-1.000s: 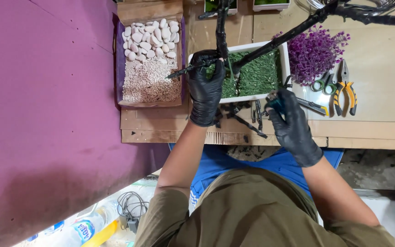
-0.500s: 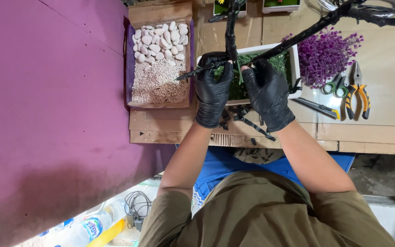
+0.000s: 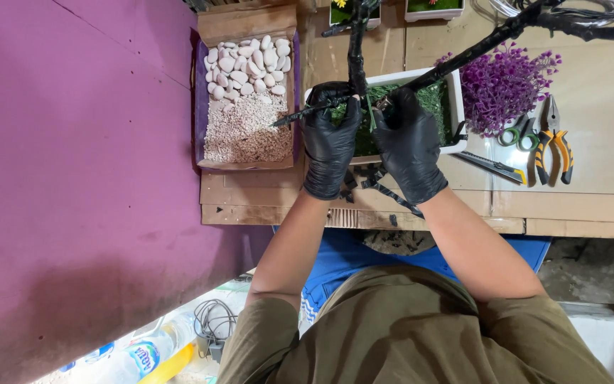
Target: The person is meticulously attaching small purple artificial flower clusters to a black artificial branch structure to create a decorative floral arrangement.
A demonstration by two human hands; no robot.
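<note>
Both my hands wear black gloves and meet over a white rectangular tray (image 3: 458, 107) lined with green artificial grass. My left hand (image 3: 330, 146) grips the base of a black wrapped wire tree trunk (image 3: 356, 50) that rises toward the top of the view. My right hand (image 3: 408, 142) holds the trunk's base from the other side, where a long black branch (image 3: 474, 51) slants up to the right. A thin black twig (image 3: 296, 116) sticks out to the left of my left hand.
A cardboard box (image 3: 247, 92) of white pebbles and fine gravel sits left of the tray. Purple artificial flowers (image 3: 500, 85), green scissors (image 3: 513, 134), orange-handled pliers (image 3: 553, 146) and a cutter (image 3: 492, 166) lie to the right. Black wire scraps (image 3: 385, 188) lie by the table edge.
My right hand left the table edge and came up to the tree's base beside my left hand. Both hands now sit closer together on the trunk.
</note>
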